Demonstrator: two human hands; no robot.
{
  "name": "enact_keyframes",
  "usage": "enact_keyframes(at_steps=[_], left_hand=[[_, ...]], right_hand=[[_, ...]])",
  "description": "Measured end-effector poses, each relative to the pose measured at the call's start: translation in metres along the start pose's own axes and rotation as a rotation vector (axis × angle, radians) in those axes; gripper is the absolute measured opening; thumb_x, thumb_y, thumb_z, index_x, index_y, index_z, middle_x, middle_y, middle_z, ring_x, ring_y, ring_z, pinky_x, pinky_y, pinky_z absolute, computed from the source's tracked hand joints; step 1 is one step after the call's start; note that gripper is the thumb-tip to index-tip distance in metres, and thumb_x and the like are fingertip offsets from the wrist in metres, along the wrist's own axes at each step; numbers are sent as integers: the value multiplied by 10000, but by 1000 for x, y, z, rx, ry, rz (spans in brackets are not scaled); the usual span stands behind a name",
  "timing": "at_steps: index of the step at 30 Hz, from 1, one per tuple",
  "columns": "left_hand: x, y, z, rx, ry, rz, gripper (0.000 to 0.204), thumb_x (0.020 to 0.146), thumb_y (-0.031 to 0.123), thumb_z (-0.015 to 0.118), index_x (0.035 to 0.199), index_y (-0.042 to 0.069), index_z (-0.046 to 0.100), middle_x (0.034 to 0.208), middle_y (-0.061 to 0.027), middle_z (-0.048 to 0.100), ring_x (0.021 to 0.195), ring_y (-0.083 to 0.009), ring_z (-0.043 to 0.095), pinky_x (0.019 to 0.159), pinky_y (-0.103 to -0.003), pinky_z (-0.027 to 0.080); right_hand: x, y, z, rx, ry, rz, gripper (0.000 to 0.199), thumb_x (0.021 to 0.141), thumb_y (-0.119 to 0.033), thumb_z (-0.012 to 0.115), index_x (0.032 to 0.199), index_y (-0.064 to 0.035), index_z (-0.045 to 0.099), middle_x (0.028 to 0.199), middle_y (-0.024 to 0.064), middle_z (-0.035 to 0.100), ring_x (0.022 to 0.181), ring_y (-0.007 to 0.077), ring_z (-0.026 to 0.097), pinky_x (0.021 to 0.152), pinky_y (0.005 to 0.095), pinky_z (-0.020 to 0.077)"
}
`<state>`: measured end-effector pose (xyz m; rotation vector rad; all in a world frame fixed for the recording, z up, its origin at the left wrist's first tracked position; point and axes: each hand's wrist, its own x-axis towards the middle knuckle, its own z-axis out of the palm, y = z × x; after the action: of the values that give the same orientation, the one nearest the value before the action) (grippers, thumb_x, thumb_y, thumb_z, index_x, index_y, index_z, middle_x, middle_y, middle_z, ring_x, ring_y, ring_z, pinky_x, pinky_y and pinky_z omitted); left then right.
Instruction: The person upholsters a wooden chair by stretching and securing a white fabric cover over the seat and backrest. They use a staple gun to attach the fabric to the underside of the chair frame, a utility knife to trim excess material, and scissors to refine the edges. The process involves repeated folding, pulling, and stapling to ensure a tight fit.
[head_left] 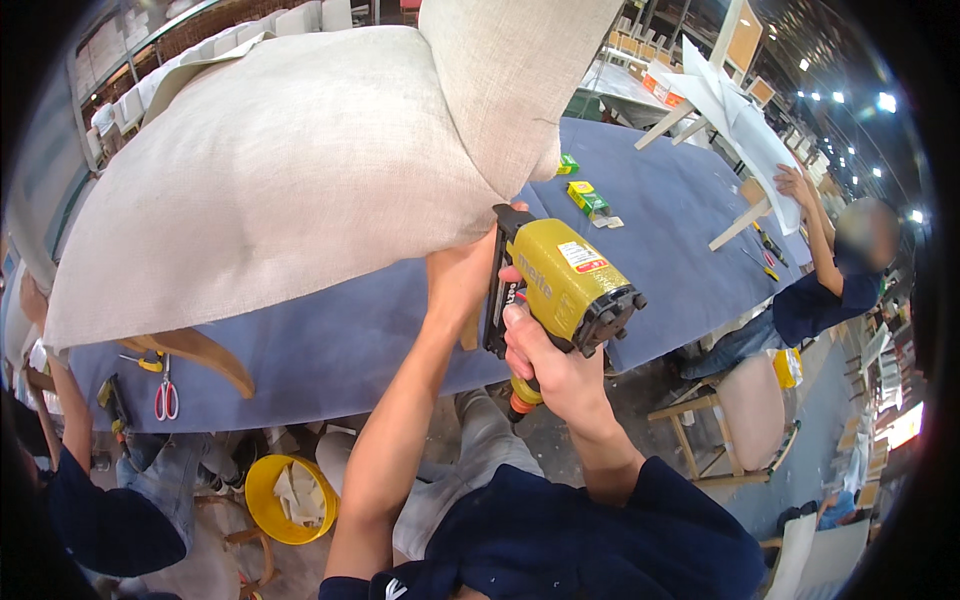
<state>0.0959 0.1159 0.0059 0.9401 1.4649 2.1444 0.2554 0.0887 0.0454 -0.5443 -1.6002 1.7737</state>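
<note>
A chair padded in beige woven fabric [270, 170] fills the upper left, one curved wooden leg [210, 358] showing under it. My right hand [552, 362] is wrapped round the handle of a yellow-and-black pneumatic staple gun [565, 275]. The gun's black nose meets the fabric near the corner where seat and backrest join. Close beside the nose, my left hand [462, 278] is raised against the cover's lower edge. Most of its fingers are hidden by the gun and the cloth, so its grip cannot be made out.
Under the chair is a blue-covered table [660, 240] with green-and-yellow small boxes [590, 201] and red-handled scissors [167, 402]. A yellow bucket [290, 500] of scraps stands below. One co-worker [830, 290] handles another chair at right; another [110, 500] is at left.
</note>
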Motion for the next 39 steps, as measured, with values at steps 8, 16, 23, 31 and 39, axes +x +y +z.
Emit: enact_keyframes(at_steps=[8,16,23,31,39], left_hand=[[-9,2,2,-12,-43,-95,303,921,289,781,1069,25,782,1001,-54,761,910,-144,670,811,-313,524],[-6,-8,-5,41,2,-53,403,942,340,760,1133,-15,751,1101,-101,758,1008,-185,674,897,-335,520],[-32,0,-48,55,20,-25,564,916,375,796,1259,-55,672,1248,-169,696,1182,-241,635,1013,-390,488],[-104,-25,-75,295,111,208,321,960,148,689,1228,-28,676,1222,-155,719,1163,-261,657,999,-406,490],[-143,36,-82,606,-58,589,122,843,50,679,934,48,760,922,-94,755,885,-282,711,837,-391,509]], right_hand=[[-1,-12,-1,16,-23,106,246,1003,-84,612,1221,-8,525,755,-5,465,591,68,420,545,249,371],[4,4,-1,124,-28,29,200,986,-60,641,1155,-24,538,715,-1,538,560,70,490,520,245,393],[-11,26,-3,-77,6,-145,372,1001,-105,667,1358,-48,585,708,-40,558,553,44,485,504,241,390],[-1,35,-69,-226,82,-50,371,955,-53,676,1314,9,607,707,-15,572,521,69,499,503,252,390],[84,189,-291,-1285,400,156,584,852,-378,766,1295,-30,610,1068,261,737,1048,455,695,910,503,547]])
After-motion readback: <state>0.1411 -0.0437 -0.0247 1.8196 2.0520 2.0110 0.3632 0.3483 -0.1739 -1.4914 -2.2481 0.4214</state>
